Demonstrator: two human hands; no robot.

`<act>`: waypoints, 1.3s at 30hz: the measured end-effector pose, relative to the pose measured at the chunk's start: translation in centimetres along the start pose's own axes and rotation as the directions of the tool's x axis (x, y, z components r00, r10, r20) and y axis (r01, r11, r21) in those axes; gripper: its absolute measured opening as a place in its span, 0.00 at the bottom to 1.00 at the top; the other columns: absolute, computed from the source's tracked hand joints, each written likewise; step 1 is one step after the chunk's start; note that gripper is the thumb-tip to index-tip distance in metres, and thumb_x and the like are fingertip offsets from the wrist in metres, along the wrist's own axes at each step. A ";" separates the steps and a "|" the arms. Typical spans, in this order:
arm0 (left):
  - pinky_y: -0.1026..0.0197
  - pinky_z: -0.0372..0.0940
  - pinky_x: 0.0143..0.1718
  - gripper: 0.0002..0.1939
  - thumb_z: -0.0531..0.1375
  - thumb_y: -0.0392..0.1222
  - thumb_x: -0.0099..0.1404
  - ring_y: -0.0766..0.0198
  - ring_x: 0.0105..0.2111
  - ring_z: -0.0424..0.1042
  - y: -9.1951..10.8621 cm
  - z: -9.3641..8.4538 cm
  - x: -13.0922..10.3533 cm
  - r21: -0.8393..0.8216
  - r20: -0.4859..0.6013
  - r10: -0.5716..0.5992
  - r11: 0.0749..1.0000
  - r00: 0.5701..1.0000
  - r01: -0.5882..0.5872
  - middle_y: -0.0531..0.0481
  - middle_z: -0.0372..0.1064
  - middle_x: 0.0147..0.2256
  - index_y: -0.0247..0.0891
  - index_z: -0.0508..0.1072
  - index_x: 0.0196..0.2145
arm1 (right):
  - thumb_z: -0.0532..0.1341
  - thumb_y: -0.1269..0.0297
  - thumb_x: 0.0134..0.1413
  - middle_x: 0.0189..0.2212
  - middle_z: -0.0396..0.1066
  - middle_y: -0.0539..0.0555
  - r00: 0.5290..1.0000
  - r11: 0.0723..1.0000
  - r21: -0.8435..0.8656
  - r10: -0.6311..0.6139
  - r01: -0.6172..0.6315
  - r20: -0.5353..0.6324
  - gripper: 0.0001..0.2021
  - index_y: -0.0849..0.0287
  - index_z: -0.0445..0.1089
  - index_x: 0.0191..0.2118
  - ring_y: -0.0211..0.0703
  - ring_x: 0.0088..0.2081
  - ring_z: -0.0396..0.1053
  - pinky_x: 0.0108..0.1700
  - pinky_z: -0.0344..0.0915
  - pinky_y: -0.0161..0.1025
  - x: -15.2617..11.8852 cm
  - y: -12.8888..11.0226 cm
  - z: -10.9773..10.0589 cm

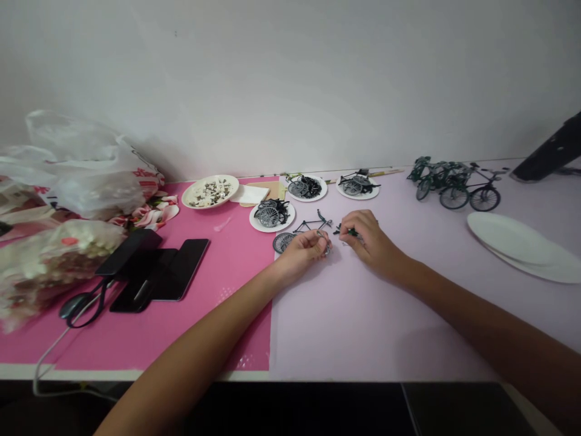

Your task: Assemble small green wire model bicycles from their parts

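My left hand (pixel 302 249) is closed in a pinch around a small greyish part (pixel 325 241), too small to name. Just to its right, the fingers of my right hand (pixel 370 240) are pressed together; what they hold, if anything, is hidden. Small dark green pieces (pixel 352 232) show by the right fingertips, and I cannot tell whether they are held or lie on the table. Behind my left hand lies an unfinished miniature bicycle, with a grey spoked wheel (pixel 282 243) and a thin dark frame (pixel 308 226).
Small plates of black bicycle parts (pixel 290 226) stand behind the hands. A bowl of small pieces (pixel 189 195) is farther left. Assembled miniature bicycles (pixel 483 197) and white plates (pixel 512 239) are at right. Phones (pixel 184 269), a cable (pixel 49 351) and plastic bags (pixel 91 181) occupy the left.
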State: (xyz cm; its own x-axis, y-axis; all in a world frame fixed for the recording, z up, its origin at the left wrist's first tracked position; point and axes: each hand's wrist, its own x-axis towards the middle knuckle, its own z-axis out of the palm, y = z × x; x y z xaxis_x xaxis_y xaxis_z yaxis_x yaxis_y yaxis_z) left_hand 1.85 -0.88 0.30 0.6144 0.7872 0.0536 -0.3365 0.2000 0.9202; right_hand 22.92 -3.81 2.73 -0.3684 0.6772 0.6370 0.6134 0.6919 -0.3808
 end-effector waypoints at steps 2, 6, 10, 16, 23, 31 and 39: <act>0.63 0.58 0.35 0.27 0.77 0.59 0.53 0.70 0.28 0.64 -0.1 -0.1 0.1 0.004 0.005 0.005 1.000 1.000 -0.005 0.53 0.69 0.31 0.35 0.73 0.36 | 0.54 0.51 0.74 0.37 0.71 0.55 1.000 1.000 0.009 -0.016 0.016 -0.017 0.13 0.51 0.64 0.39 0.54 0.44 0.66 0.51 0.62 0.53 0.0 -0.5 0.1; 0.63 0.59 0.35 0.28 0.76 0.60 0.52 0.70 0.27 0.63 -0.2 -0.2 0.1 0.015 -0.010 -0.005 1.000 1.000 0.005 0.54 0.67 0.29 0.35 0.73 0.35 | 0.56 0.53 0.74 0.37 0.72 0.56 0.999 0.999 0.035 -0.033 0.033 -0.008 0.11 0.51 0.66 0.38 0.54 0.44 0.67 0.49 0.63 0.53 -0.1 -1.0 0.3; 0.63 0.59 0.35 0.28 0.77 0.59 0.51 0.70 0.27 0.64 -0.1 -0.1 0.0 0.003 -0.011 -0.019 1.000 1.000 0.019 0.54 0.67 0.30 0.35 0.73 0.35 | 0.56 0.53 0.73 0.36 0.72 0.56 1.000 0.999 0.044 -0.018 0.019 -0.012 0.12 0.51 0.66 0.38 0.54 0.43 0.67 0.48 0.64 0.53 -0.1 -1.1 0.4; 0.63 0.58 0.35 0.26 0.77 0.57 0.52 0.69 0.28 0.64 0.2 0.1 -0.1 -0.003 0.016 -0.016 1.000 1.000 0.016 0.52 0.70 0.30 0.36 0.73 0.36 | 0.57 0.55 0.73 0.35 0.72 0.55 0.998 0.998 0.048 -0.034 0.036 -0.044 0.11 0.52 0.67 0.37 0.53 0.42 0.67 0.47 0.64 0.52 -0.1 -1.2 0.5; 0.64 0.55 0.32 0.27 0.76 0.60 0.54 0.69 0.28 0.62 0.3 0.3 -0.1 0.040 0.028 -0.012 0.999 1.000 0.011 0.51 0.70 0.30 0.36 0.72 0.35 | 0.60 0.57 0.71 0.37 0.72 0.55 0.995 0.999 0.026 -0.028 0.030 -0.093 0.08 0.52 0.68 0.39 0.53 0.43 0.68 0.49 0.64 0.54 -0.3 -1.1 0.7; 0.64 0.57 0.33 0.27 0.75 0.62 0.54 0.68 0.29 0.64 0.3 0.2 -0.1 0.073 0.026 -0.003 0.997 1.000 0.001 0.52 0.69 0.30 0.35 0.73 0.33 | 0.59 0.56 0.72 0.36 0.72 0.55 0.995 0.999 0.037 -0.034 0.037 -0.094 0.09 0.51 0.69 0.38 0.53 0.42 0.68 0.49 0.64 0.54 -0.4 -1.3 0.9; 0.64 0.56 0.33 0.26 0.76 0.59 0.54 0.69 0.29 0.65 0.5 0.3 -0.2 0.071 0.027 -0.015 0.997 1.000 0.013 0.51 0.70 0.29 0.35 0.72 0.30 | 0.60 0.55 0.72 0.36 0.72 0.55 0.994 0.998 0.042 -0.041 0.045 -0.098 0.11 0.52 0.70 0.36 0.53 0.42 0.68 0.48 0.65 0.53 -0.4 -1.5 1.0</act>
State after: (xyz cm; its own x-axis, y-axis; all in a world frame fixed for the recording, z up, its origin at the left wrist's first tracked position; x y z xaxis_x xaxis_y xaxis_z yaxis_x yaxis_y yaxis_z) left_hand 1.76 -1.08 0.82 0.6386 0.7679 0.0506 -0.2768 0.1678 0.9462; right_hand 21.43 -4.88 2.36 -0.3228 0.6202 0.7149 0.5661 0.7319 -0.3793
